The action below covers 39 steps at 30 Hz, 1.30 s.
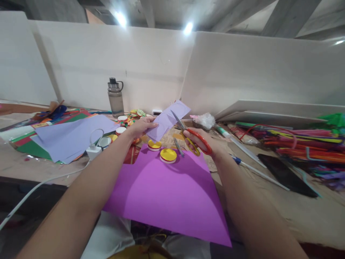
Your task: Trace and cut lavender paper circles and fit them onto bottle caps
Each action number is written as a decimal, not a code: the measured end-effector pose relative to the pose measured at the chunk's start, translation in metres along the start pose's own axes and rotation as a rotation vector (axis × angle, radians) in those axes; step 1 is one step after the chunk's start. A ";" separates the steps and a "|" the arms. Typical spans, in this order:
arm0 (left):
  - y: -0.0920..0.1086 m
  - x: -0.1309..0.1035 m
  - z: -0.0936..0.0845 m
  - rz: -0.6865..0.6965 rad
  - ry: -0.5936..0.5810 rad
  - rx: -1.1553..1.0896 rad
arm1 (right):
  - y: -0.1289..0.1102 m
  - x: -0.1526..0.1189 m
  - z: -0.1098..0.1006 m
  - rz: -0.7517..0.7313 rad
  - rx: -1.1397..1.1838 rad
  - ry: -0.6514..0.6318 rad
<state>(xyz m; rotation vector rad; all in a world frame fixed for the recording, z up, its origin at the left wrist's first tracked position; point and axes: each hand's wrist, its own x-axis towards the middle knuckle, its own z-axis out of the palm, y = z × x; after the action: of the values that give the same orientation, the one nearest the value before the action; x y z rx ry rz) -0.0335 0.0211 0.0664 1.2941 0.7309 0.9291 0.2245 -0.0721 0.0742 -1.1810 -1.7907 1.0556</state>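
Note:
My left hand [144,126] pinches the left end of a lavender paper strip [163,126], which is raised above the table and has faint circles drawn on it. In my right hand [198,141] are scissors [202,139] with one red and one yellow handle. Their blades point up and left, over the strip. Below lies a large purple sheet [167,194] that overhangs the table's front edge. Two round yellow discs with red and white rims, a nearer disc [168,155] and a farther disc [154,145], rest on it beside a pen [178,146].
Lavender sheets [75,133], a white plug [93,151] with its cable and a water bottle [115,99] stand or lie left. At right are a dark phone-like slab [287,174], a glue stick [222,131], a plastic bag [204,121] and colourful pipe cleaners [296,144].

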 end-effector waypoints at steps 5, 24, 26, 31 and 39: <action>0.001 -0.002 0.000 0.014 -0.023 0.000 | -0.004 -0.002 0.002 0.038 0.029 0.015; -0.005 0.001 -0.006 -0.060 -0.082 0.130 | 0.009 0.005 0.009 0.027 -0.086 0.046; -0.006 0.002 -0.008 -0.047 -0.087 0.124 | 0.010 0.007 0.010 0.035 -0.057 0.063; -0.006 0.004 -0.013 -0.036 -0.129 0.122 | 0.010 0.011 0.011 0.104 -0.027 0.090; -0.006 0.000 0.000 -0.104 -0.132 0.143 | 0.015 0.008 0.006 0.049 -0.064 0.054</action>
<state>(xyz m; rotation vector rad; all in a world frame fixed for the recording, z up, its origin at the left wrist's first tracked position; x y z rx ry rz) -0.0331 0.0207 0.0603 1.4152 0.7643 0.7108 0.2216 -0.0621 0.0593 -1.2859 -1.7736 0.9914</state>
